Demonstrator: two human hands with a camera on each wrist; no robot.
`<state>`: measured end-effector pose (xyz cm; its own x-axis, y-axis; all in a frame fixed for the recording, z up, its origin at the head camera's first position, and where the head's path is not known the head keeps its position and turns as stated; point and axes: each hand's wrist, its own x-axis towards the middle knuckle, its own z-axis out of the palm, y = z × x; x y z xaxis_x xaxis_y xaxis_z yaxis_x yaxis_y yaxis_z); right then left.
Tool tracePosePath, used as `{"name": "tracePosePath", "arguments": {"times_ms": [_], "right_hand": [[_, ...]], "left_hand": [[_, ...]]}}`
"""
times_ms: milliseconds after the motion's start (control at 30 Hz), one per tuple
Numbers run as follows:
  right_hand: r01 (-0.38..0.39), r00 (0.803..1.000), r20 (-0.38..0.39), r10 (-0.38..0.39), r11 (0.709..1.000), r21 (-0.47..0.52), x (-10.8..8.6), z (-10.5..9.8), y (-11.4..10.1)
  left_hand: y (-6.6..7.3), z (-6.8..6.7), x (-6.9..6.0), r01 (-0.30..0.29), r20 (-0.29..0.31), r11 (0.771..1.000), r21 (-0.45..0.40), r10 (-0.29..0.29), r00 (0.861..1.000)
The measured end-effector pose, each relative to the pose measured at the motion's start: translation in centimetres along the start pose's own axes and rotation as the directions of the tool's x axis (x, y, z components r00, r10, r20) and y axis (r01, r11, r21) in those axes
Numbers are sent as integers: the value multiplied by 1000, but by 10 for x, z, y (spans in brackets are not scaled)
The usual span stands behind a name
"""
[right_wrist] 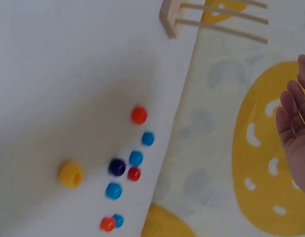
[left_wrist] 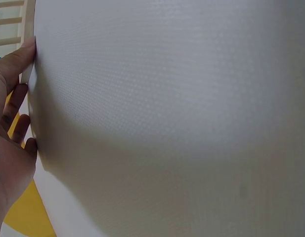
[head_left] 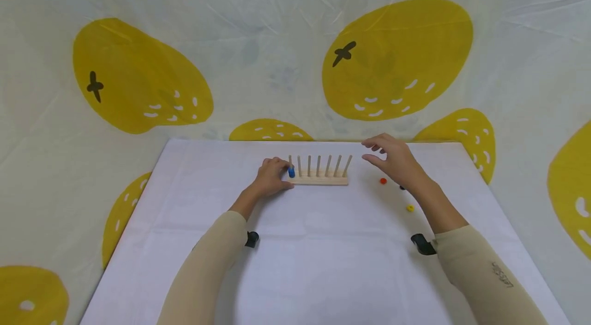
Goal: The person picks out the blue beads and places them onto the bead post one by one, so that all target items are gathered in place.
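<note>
Left of the peg rack (head_left: pixel 320 180), the white table (head_left: pixel 198 176) reached out to a slanting edge. On the rack's near side, a broad stretch of cloth ran toward the person; behind it, the far edge lay close, with a fruit-patterned backdrop (head_left: pixel 277 58) beyond. Right of it, the surface continued past scattered beads to another slanting edge.

At the rack's left end, the left hand (head_left: pixel 270 178) gripped the base between thumb and fingers, beside blue pieces (head_left: pixel 291 173) on the leftmost peg. Right of the rack, the right hand (head_left: pixel 395 160) hovered wide, thumb apart from fingers, holding nothing visible. Right of the rack too lay a red bead (head_left: pixel 383 181), a dark bead (right_wrist: pixel 117 167), loose blue beads (right_wrist: pixel 136 158) and a yellow bead (head_left: pixel 410 208).
</note>
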<state>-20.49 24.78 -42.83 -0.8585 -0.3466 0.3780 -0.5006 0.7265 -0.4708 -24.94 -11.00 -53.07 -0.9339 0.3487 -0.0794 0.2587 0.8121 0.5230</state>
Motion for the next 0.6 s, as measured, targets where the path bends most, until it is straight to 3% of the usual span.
{"name": "tracePosePath", "arguments": {"times_ms": [300, 400, 500, 600], "right_hand": [[-108, 994, -29, 107, 993, -45, -31, -8, 35], [-155, 988, -6, 155, 987, -34, -44, -7, 45], [-236, 970, 50, 237, 971, -23, -56, -6, 55], [-331, 936, 116, 332, 943, -29, -67, -7, 65]], "left_hand": [[1, -2, -1, -7, -4, 1000, -5, 7, 1000], [0, -2, -1, -2, -6, 1000, -8, 2, 1000], [-1, -2, -1, -1, -3, 1000, -14, 1, 1000], [-2, -1, 0, -5, -1, 1000, -19, 5, 1000]]}}
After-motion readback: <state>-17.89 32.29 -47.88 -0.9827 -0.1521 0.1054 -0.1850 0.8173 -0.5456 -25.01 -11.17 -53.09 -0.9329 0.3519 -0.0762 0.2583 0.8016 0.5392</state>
